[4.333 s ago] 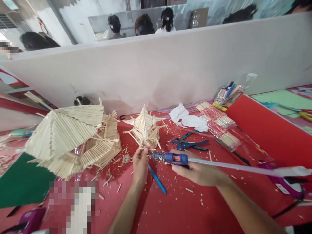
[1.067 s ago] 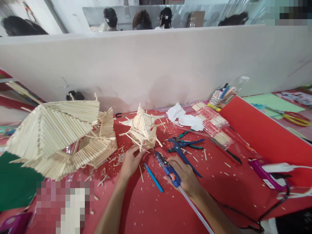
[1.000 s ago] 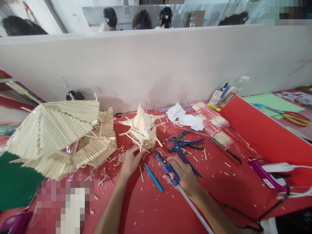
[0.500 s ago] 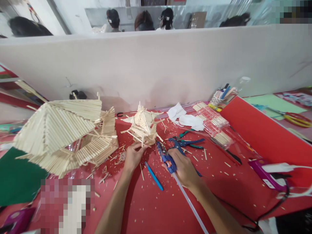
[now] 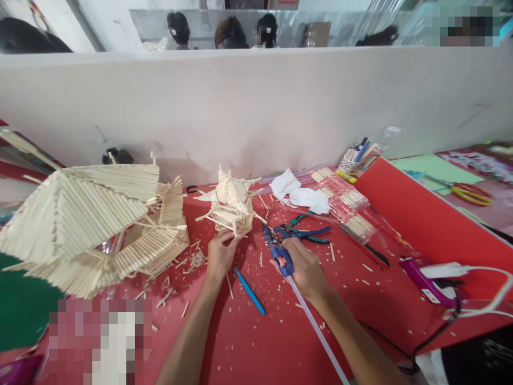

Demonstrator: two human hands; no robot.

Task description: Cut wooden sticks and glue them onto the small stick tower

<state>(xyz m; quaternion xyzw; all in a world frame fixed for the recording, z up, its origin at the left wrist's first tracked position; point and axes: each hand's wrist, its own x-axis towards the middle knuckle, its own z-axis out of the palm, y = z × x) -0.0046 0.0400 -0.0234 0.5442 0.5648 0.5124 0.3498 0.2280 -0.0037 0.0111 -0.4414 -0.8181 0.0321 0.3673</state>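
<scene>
A small pavilion-like model [image 5: 231, 200] built of thin wooden sticks stands on the red tabletop in front of me. My left hand [image 5: 222, 254] pinches its lower front edge; the fingertips partly cover what lies between them. In my right hand [image 5: 306, 267] is a blue hot glue gun [image 5: 279, 254], its nozzle pointing up and left, just right of the model and apart from it. A long translucent glue stick [image 5: 316, 326] sticks out of the gun's back end. Between my forearms lies a blue pen [image 5: 249, 291].
A larger stick-built house [image 5: 96, 219] fills the left side. Blue-handled pliers [image 5: 308, 233], white tissue [image 5: 306, 200] and packets of sticks [image 5: 347, 203] lie to the right. A purple power strip [image 5: 428, 283] with cables sits further right. Stick scraps litter the table before a white partition [image 5: 240, 107].
The glue gun has drawn slightly right, away from the small model. My left hand stays at the model's lower edge. The whole view has shifted a little.
</scene>
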